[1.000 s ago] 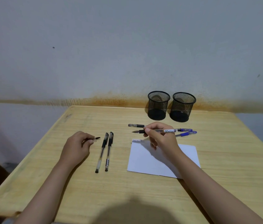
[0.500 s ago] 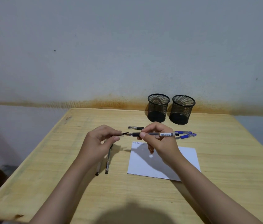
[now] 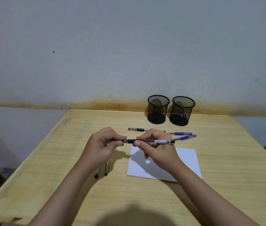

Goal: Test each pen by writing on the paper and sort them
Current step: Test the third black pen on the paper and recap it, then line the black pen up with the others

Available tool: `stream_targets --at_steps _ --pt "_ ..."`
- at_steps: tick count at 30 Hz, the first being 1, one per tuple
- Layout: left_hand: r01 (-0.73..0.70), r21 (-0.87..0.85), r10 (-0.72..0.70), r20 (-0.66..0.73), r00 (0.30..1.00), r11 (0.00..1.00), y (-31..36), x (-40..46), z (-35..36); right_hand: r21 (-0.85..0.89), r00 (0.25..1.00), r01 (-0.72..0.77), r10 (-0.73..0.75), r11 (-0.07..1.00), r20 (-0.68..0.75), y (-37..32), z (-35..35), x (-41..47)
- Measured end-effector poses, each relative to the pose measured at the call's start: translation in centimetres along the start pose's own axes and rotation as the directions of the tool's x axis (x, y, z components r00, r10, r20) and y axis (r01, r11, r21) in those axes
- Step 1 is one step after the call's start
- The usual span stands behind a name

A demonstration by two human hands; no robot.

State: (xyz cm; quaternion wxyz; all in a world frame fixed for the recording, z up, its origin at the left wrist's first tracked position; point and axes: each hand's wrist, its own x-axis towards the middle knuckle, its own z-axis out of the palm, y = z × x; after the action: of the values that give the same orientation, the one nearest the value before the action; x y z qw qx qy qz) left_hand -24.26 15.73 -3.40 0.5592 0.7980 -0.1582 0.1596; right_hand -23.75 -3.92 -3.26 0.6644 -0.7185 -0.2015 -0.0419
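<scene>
Over the wooden counter [image 3: 227, 160] both hands meet on one clear-barrelled pen [image 3: 151, 141] with a black grip, held level just above the far edge of the white paper [image 3: 186, 162]. The right hand [image 3: 158, 149] has its fingers [image 3: 137, 143] clamped on the barrel just beside the black grip, the printed label and dark end of the pen sticking out to the right of the hand. The left hand [image 3: 103, 145] has thumb and forefinger pinched together on the pen's left end; whether a cap sits between them I cannot tell, as the fingertips cover it.

Beyond the paper, three more pens lie on the counter: a black-grip pen [image 3: 138, 129] furthest from the paper, and two blue-grip pens [image 3: 182, 133] [image 3: 187, 137] just beside each other, partly hidden behind the right hand. To the left of the paper, under the left wrist, the lower ends of two dark pens [image 3: 106, 168] [image 3: 97, 174] show side by side.

Further beyond the paper, near the counter's back edge, two black mesh cups [image 3: 158, 110] [image 3: 182, 111] stand upright, just beside one another, against the stained wall [image 3: 129, 54]
</scene>
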Motion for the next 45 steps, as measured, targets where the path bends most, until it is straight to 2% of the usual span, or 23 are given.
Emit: stream_targets --at_steps 14,16,18,20,22,25,28,32,34,36,38,45 --pt "-0.007 -0.031 0.008 0.028 1.000 1.000 0.1 -0.6 -0.1 0.039 0.999 0.021 -0.019 0.999 -0.047 0.2 1.1 -1.3" --pt "-0.005 -0.011 0.005 0.046 0.999 1.000 0.1 -0.3 -0.5 0.041 1.000 0.012 -0.012 0.999 -0.006 0.1 1.0 -1.1" --pt "0.002 -0.008 -0.001 0.070 0.998 1.000 0.1 0.2 -1.0 0.057 0.994 0.005 -0.012 0.998 0.113 0.1 0.9 -0.8" --pt "-0.008 -0.009 0.009 0.111 0.994 1.000 0.0 0.6 -1.4 0.063 0.972 -0.072 0.056 0.995 0.229 0.1 0.9 -0.6" --pt "-0.008 0.014 0.006 0.133 0.991 1.000 -0.2 0.8 -1.6 0.057 0.956 -0.140 0.120 0.988 0.269 0.1 1.0 -0.3" --pt "0.007 0.039 -0.012 0.115 0.993 0.999 -1.1 0.9 -2.1 0.110 0.956 -0.225 0.197 0.968 0.219 0.3 1.7 0.0" --pt "0.047 0.073 -0.050 0.032 0.998 0.996 -2.3 0.7 -2.5 0.121 0.939 -0.309 0.283 0.943 0.197 0.5 2.9 0.3" --pt "0.214 0.204 -0.192 -0.124 0.974 0.955 -3.8 -0.2 -3.7 0.092 0.924 -0.376 0.366 0.922 0.110 1.1 4.1 1.3" --pt "0.256 0.373 -0.233 -0.107 0.967 0.892 -5.4 -0.7 -4.9 0.030 0.915 -0.401 0.399 0.915 0.057 1.8 4.7 2.1" --pt "0.265 0.557 -0.287 -0.049 0.957 0.787 -7.1 -1.3 -5.9 -0.048 0.911 -0.409 0.411 0.911 0.029 2.6 5.2 2.9" --pt "0.277 0.653 -0.352 -0.018 0.936 0.705 -8.3 -1.9 -6.0 -0.118 0.909 -0.412 0.416 0.904 0.013 3.2 5.8 3.6" --pt "0.247 0.694 -0.327 -0.018 0.945 0.676 -8.8 -2.2 -5.6 -0.348 0.899 -0.412 0.439 0.842 -0.001 4.6 6.9 5.2"
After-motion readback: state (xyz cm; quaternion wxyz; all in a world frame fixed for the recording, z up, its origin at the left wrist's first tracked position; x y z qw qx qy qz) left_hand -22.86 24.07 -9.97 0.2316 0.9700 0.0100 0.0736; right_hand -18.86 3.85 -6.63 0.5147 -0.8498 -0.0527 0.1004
